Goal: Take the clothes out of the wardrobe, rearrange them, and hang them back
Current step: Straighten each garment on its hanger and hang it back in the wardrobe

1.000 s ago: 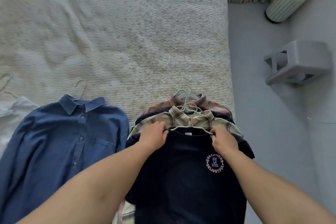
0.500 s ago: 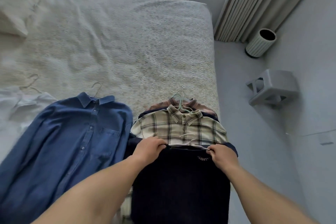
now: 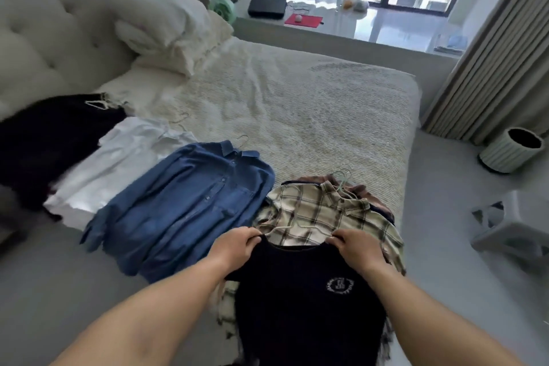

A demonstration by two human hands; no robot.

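A dark navy T-shirt with a round chest logo hangs on a white hanger above the bed's near edge. My left hand grips its left shoulder and my right hand grips its right shoulder. Under it lies a cream plaid shirt on top of a pile of hangered clothes. To the left lie a blue denim shirt, a white shirt and a black garment, each on a hanger.
The bed has pillows at its head. On the floor to the right stand a ribbed bin and a grey stool. Curtains hang at the right, beside a window sill.
The navy T-shirt has been pulled toward me off the pile, uncovering the plaid shirt. My head has tilted up, bringing the pillows, window and more clothes into view.
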